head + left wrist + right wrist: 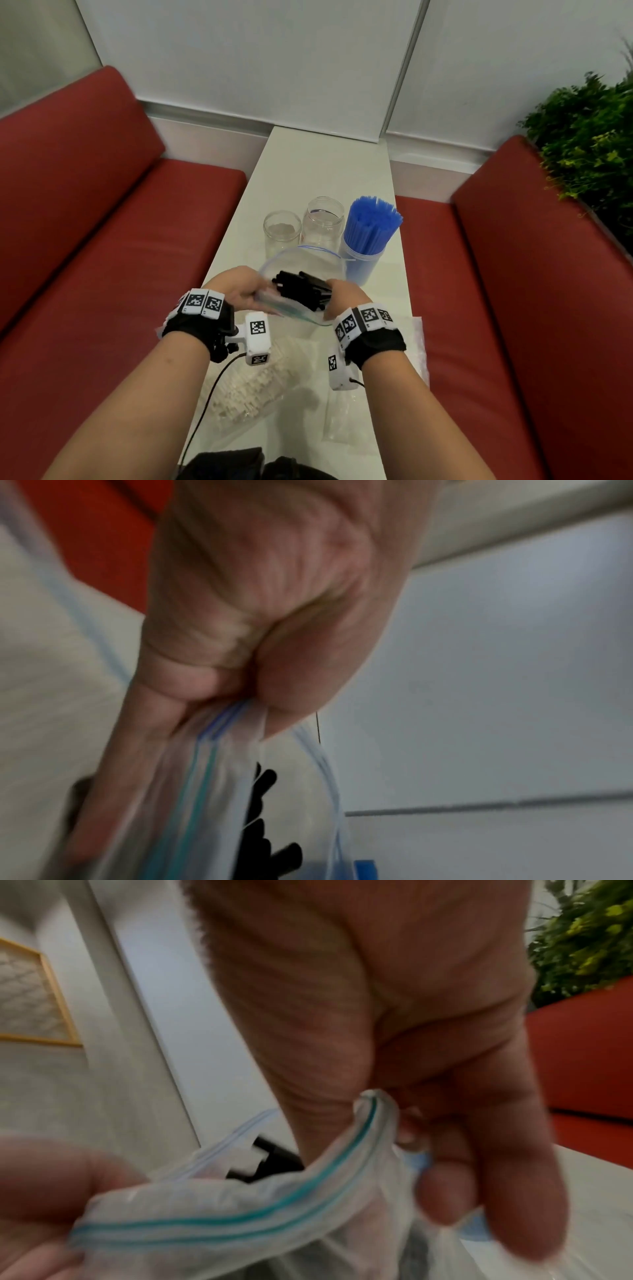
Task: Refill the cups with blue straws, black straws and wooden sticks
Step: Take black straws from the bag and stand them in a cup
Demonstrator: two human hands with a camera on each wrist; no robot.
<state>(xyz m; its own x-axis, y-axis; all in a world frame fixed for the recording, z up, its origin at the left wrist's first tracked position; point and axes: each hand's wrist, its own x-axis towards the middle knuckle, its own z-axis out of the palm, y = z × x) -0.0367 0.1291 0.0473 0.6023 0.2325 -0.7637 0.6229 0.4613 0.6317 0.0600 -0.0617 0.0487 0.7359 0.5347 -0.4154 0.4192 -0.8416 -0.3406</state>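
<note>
Three cups stand in a row across the table (325, 171), with a bag held just before them.
The straw-filled cup (363, 260) stands rightmost; the bag (301, 270) holds straws (301, 287); two more bags (253, 387) lie nearer.

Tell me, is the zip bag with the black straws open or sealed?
Open: both hands pull the zip bag mouth apart, black straws showing inside.

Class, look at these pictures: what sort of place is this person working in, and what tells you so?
Probably a café or restaurant booth. Red padded benches face each other across a narrow white table, a leafy planter borders one side, and a cup of blue straws stands beside empty jars.
</note>
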